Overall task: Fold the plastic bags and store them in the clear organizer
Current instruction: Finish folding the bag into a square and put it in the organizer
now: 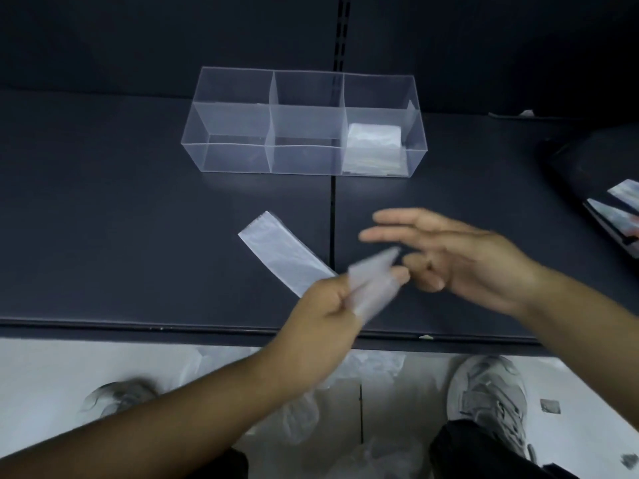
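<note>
Dark shelving carries the clear organizer (235, 157), which has six compartments, with folded bags (375, 146) stacked in its front right one. Nearer, a translucent plastic bag (283, 254) folded into a long strip lies diagonally, its blurred near end pinched by the left hand (325, 305). Just beside it, the right hand (460, 264) hovers, fingers spread, holding nothing.

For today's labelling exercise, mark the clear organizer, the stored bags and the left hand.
clear organizer (235, 159): head view, front wall.
stored bags (375, 140): head view, stack top.
left hand (320, 305): head view, back of hand.
</note>
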